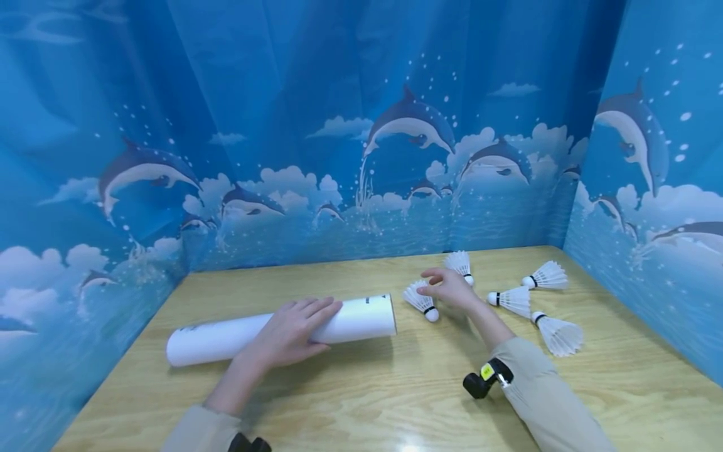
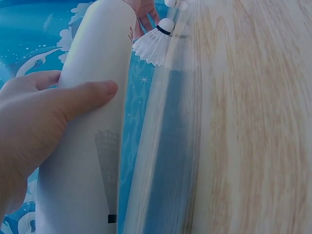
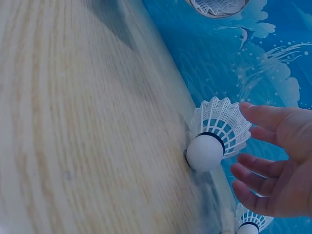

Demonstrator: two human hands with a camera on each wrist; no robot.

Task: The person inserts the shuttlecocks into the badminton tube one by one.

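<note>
My left hand (image 1: 299, 329) grips a white shuttlecock tube (image 1: 361, 319) from above, thumb on the near side and fingers over the top. The tube lies slanted, its right end raised off the table and facing right. In the right wrist view, the tube's end (image 3: 219, 9) shows a white feathered skirt inside. My right hand (image 1: 449, 290) is beside a white shuttlecock (image 1: 422, 301) that has a black band. Its fingers are spread and loosely bent, with a fingertip right at the skirt's rim (image 3: 243, 109). Another shuttlecock (image 1: 460, 266) lies just behind that hand.
On the right side of the wooden table (image 1: 361, 402) lie three more shuttlecocks: one at the back (image 1: 548, 276), one in the middle (image 1: 511, 301) and one nearer (image 1: 558, 334). A blue dolphin-print curtain (image 1: 316, 125) stands behind the table and along its right side.
</note>
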